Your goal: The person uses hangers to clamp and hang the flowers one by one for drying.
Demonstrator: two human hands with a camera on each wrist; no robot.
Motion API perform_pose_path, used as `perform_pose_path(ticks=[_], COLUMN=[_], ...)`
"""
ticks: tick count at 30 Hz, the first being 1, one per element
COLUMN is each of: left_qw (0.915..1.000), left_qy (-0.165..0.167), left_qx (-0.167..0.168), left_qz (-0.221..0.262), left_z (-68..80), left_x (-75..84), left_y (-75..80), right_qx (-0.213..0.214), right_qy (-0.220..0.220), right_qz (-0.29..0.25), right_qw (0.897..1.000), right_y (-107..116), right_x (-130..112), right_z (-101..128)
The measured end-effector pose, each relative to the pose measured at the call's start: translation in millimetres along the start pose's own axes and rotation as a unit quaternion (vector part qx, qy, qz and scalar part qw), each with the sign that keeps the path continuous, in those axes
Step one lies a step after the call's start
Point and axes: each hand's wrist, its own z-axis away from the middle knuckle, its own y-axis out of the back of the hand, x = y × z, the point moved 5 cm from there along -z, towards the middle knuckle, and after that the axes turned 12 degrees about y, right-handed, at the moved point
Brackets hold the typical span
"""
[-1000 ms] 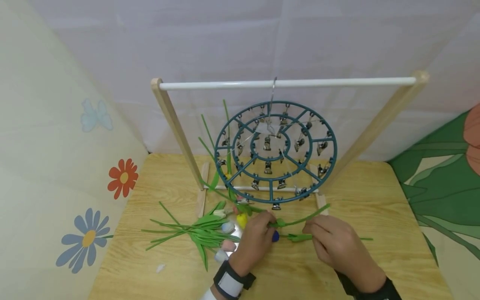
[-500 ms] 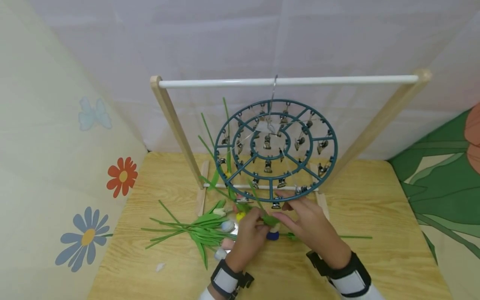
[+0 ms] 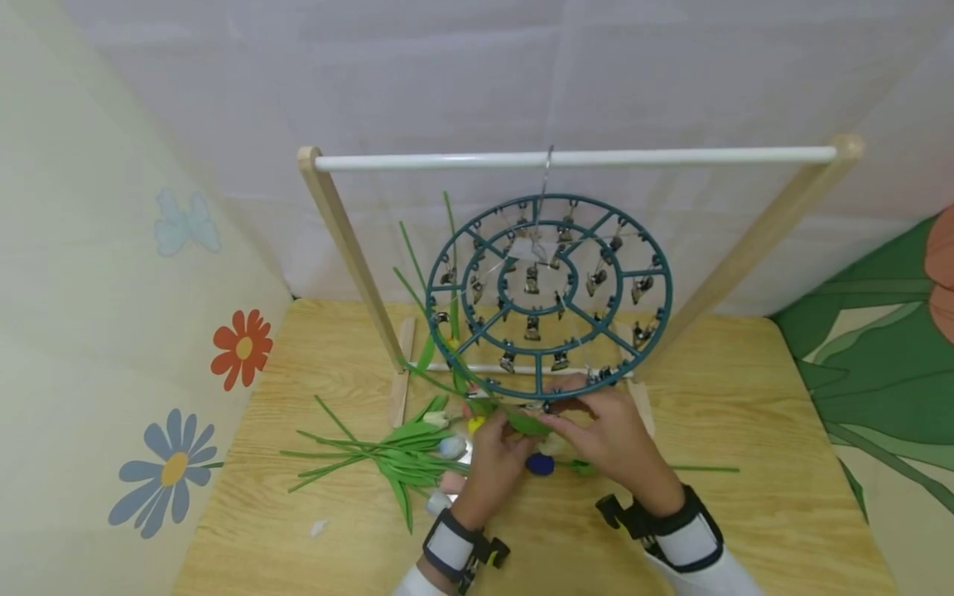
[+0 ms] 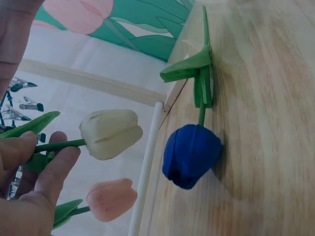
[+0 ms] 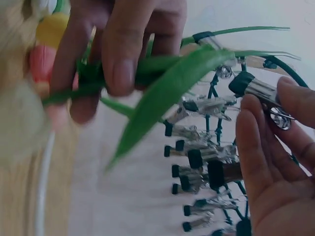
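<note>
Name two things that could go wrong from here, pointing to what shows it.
The clip pinched by the right hand might catch the leaf in the left hand instead of the stem of the white tulip. The round rack hangs by a hook, so tugging the clip could tilt it.

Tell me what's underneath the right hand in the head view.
A blue tulip lies on the table, its bloom and stem end showing on either side. The right hand and wrist cover the stem between.
</note>
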Motion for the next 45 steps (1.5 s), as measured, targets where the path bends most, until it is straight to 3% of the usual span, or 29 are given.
perform_pose_path(ticks=[9, 17, 22, 32, 36, 40, 45], left_qw=[0.9980, 0.9975, 0.9973, 0.9958, 0.9940, 0.9937, 0.9953], left_qy=[0.033, 0.029, 0.021, 0.061, 0.081, 0.096, 0.073], left_qx=[-0.001, -0.001, -0.003, 0.008, 0.002, 0.018, 0.041], left_qz=[0.053, 0.065, 0.071, 0.068, 0.073, 0.054, 0.050], left_z=[-2.3, -3.0, -3.2, -1.8, -0.5, -0.2, -2.7], left_x=[-2.7, -2.9, -0.4, -1.8, -4.3, -6.0, -5.0], left_y=[-4.2, -7.1, -11.2, -15.8, -13.3, -8.4, -1.6], right_qx=[0.088, 0.099, 0.087, 0.054, 0.021, -0.030, -0.083], right_qy=[-0.020, -0.035, -0.048, -0.036, -0.027, -0.045, -0.070], right_qz=[-0.063, -0.087, -0.099, -0.061, -0.010, 0.019, 0.024], right_qw=[0.994, 0.991, 0.990, 0.996, 0.999, 0.998, 0.994], right_y=[-7, -11, -12, -14, -15, -12, -3], right_x=[7, 5, 6, 10, 11, 10, 18], right_z=[4, 2, 1, 1, 5, 14, 36])
